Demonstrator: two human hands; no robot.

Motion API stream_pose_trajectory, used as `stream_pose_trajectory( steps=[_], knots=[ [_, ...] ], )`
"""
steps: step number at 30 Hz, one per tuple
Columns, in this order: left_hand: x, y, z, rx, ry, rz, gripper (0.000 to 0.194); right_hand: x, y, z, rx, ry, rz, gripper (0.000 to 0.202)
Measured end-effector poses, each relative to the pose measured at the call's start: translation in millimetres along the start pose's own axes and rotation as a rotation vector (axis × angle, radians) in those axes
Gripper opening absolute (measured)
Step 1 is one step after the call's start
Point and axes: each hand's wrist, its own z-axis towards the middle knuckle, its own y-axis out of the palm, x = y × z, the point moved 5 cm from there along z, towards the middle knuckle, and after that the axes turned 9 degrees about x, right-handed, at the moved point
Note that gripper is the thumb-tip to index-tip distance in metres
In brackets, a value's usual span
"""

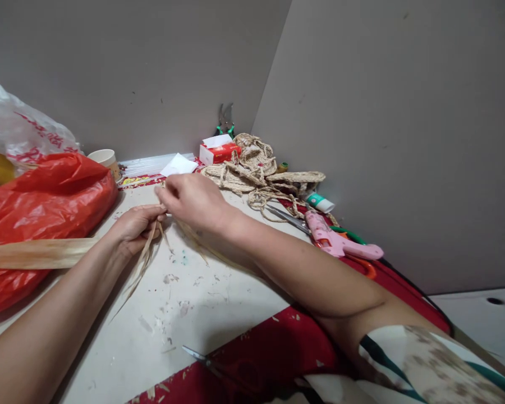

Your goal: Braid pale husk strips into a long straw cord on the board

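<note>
The left hand (139, 225) pinches thin straw strips (146, 255), right of the red bag (67, 196). The right hand (196, 202) curls against it; I can't tell if it holds any. A hard pull might snap them; a loose pinch might drop them.

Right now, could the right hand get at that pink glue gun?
Probably yes: the pink glue gun lies just beyond the right forearm, with nothing seen on top. The right hand is busy at the pale strands, though, so it would likely have to leave them first.
</note>
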Motion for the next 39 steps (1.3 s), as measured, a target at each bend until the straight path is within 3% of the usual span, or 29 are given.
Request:
stream_pose_trajectory(
  steps=[2,6,9,13,18,24,27,33,39],
  knots=[
    [1.9,0.1,-0.3,0.005,0.020,0.013,0.013,14.4,4.7,9.1,0.007,0.062,0.057,0.034],
    [6.6,1.2,-1.8,0.004,0.069,0.055,0.011,30.3,41.5,9.8,-0.421,0.230,0.532,0.023],
    [9.1,1.3,-2.4,-0.006,0.090,0.086,0.012,32.4,52.1,6.9,-0.593,0.351,0.855,0.009],
    [9.0,1.2,-2.4,-0.010,0.104,0.144,0.015,38.1,53.3,8.1,-0.655,0.356,0.799,0.018],
    [8.6,1.5,-4.2,0.020,0.132,0.230,0.019,40.0,52.9,7.6,-0.721,0.237,0.683,0.024],
    [11.5,4.2,-10.2,0.010,0.132,0.312,0.020,40.0,42.5,14.0,-0.570,0.023,0.364,0.017],
    [13.3,6.0,-12.8,-0.004,0.135,0.348,0.021,38.2,41.1,13.3,-0.596,-0.031,0.349,0.021],
    [16.4,4.2,-11.9,0.021,0.192,0.382,0.017,43.4,45.0,8.1,-0.713,0.110,0.520,0.030],
    [15.8,3.8,-13.0,0.062,0.249,0.395,0.017,41.7,60.0,4.6,-0.691,0.335,0.748,0.027]
  ],
)
